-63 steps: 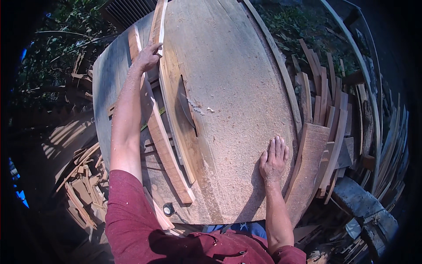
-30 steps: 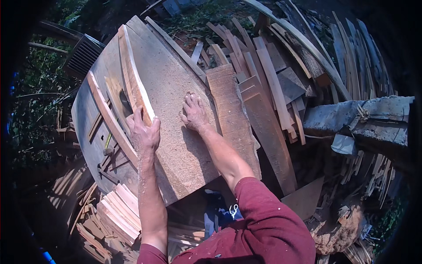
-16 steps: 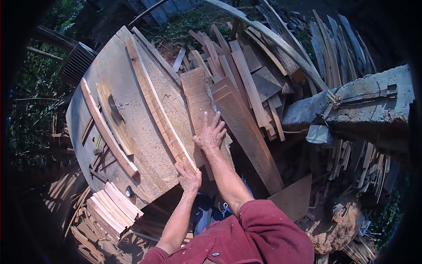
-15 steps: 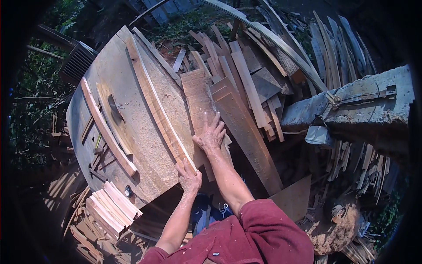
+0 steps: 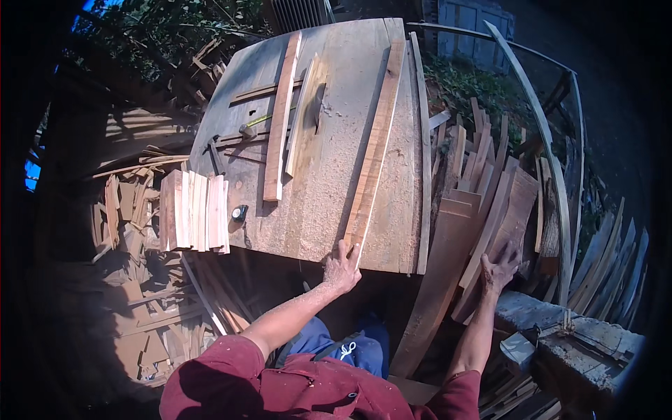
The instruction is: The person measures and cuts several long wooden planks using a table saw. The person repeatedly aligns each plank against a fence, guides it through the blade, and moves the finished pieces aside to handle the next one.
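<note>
My left hand [image 5: 342, 271] is closed on the near end of a long wooden strip [image 5: 378, 133], which lies lengthwise on a sawdust-strewn wooden worktable [image 5: 315, 238]. Off the table to the right, my right hand [image 5: 500, 269] is open, its fingers spread against the lower part of a wide brown board [image 5: 516, 203]. That board leans among other planks. A dark saw blade [image 5: 320, 108] stands up through the tabletop, beside a pale wooden piece [image 5: 302, 119]. Another long strip [image 5: 282, 119] lies left of the blade.
A hammer [image 5: 213, 155], a tape measure [image 5: 246, 130] and a small dark round object [image 5: 239, 213] lie on the table's left. Cut wood pieces [image 5: 196, 210] are stacked at its left corner. Planks [image 5: 441, 259] lean at right, near a concrete beam [image 5: 560, 329].
My right hand has moved the wide board from the table's right edge onto the leaning planks, its fingers now spread. My left hand stays on the strip's end. The view has turned left.
</note>
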### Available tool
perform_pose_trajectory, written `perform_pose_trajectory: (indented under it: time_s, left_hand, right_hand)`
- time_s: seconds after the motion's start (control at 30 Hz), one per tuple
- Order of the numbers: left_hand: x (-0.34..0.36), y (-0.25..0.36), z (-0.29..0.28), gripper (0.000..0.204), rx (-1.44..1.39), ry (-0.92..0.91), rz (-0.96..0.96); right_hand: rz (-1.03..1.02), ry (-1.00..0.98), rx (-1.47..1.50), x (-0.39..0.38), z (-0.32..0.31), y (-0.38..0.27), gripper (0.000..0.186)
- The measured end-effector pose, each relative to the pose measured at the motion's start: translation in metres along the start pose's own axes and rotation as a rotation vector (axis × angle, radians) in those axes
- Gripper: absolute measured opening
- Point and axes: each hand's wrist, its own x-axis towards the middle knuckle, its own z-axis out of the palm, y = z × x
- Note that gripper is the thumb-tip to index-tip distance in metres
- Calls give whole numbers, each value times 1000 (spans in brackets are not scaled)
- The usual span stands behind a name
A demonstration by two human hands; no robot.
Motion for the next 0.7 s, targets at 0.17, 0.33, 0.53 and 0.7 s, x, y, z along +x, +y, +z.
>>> perform_pose_trajectory:
  time_s: [0.17, 0.33, 0.53, 0.7]
  left_hand:
    - [4, 12, -2, 89, -61, -71, 4]
    - [-16, 0, -7, 86, -96, -98, -47]
    - [-5, -7, -32, 81, -337, -167, -11]
    - [-33, -61, -22, 69, -406, -110, -34]
  right_hand:
    - [29, -169, -232, 41, 20, 67, 64]
    - [-159, -86, 309, -50, 35, -70, 58]
    - [-332, -264, 488, -138, 24, -226, 66]
    - [-314, -485, 359, -174, 25, -320, 89]
